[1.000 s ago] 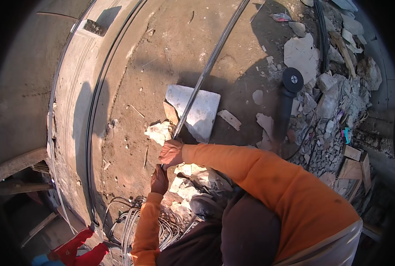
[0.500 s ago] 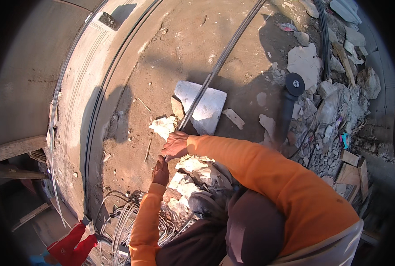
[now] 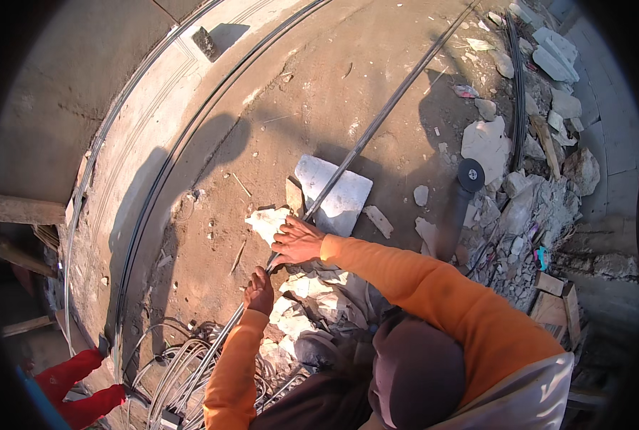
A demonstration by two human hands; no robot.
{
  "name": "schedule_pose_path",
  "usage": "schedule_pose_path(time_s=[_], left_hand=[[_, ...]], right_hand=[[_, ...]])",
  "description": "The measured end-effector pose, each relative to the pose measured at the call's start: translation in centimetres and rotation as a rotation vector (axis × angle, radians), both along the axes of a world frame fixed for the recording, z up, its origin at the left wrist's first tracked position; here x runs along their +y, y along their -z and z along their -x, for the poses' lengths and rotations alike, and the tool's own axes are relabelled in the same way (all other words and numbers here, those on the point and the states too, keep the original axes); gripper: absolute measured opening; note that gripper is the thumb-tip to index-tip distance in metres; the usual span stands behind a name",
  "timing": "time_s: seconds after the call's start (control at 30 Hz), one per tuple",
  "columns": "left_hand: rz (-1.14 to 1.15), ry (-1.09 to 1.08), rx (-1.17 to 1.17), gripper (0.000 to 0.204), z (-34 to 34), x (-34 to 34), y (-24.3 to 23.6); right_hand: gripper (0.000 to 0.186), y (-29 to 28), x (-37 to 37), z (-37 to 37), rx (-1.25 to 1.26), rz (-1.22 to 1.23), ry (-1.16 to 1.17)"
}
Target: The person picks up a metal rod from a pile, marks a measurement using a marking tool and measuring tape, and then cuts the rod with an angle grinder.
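A bundle of thin steel rods [image 3: 366, 136] runs from the far right down between my hands, over a white slab [image 3: 352, 190]. My right hand [image 3: 299, 241] lies over the rods just short of the slab, with its fingers bent around them. Lower and to the left, my left hand [image 3: 260, 290] is closed on the same bundle; part of its grip is hidden. Past it, the rods continue beside my left forearm toward a tangle of bent rods [image 3: 183, 365]. Pale broken pieces [image 3: 268, 223] lie next to my right hand.
A dark angle grinder [image 3: 470, 175] stands at the right beside a rubble heap [image 3: 520, 215]. More long rods [image 3: 165, 172] curve along the left, near a concrete block [image 3: 205, 44]. Another person's red-clad limbs [image 3: 76, 376] show at the lower left. Wooden boards [image 3: 26, 209] lie behind them.
The view has shifted, so the ground appears lower and turned. My right hand's fingers have spread somewhat along the rods, and the gap between my hands looks wider.
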State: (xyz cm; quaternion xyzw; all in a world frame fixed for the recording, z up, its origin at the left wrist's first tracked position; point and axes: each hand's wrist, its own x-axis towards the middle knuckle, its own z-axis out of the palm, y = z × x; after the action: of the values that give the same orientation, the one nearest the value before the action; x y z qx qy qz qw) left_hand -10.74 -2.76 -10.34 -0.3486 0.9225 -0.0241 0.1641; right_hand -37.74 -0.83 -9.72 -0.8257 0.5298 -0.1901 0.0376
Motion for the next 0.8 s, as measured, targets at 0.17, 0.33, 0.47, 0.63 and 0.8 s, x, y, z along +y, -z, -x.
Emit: schedule_pose_path(time_s=[0.17,0.33,0.47,0.63,0.8], left_hand=[[-0.198,-0.192,-0.037,0.060,1.7,0.0,0.3],[-0.080,-0.081,0.025,0.059,-1.3,-0.4,1.8],[-0.086,-0.087,0.123,0.059,-0.9,-0.4,1.2],[-0.087,-0.089,0.282,0.045,-0.4,-0.1,0.0],[-0.175,-0.202,0.347,0.023,1.0,0.0,-2.4]], right_hand=[[0.070,-0.6,1.1,1.3,-0.026,-0.056,0.113],[0.072,-1.2,0.7,-0.1,-0.061,-0.134,0.102],[0.068,-1.4,0.6,0.0,-0.072,-0.088,0.086],[0.067,-0.9,0.5,-0.5,-0.057,-0.018,0.085],[0.067,-1.8,0.6,-0.5,-0.083,-0.130,0.071]])
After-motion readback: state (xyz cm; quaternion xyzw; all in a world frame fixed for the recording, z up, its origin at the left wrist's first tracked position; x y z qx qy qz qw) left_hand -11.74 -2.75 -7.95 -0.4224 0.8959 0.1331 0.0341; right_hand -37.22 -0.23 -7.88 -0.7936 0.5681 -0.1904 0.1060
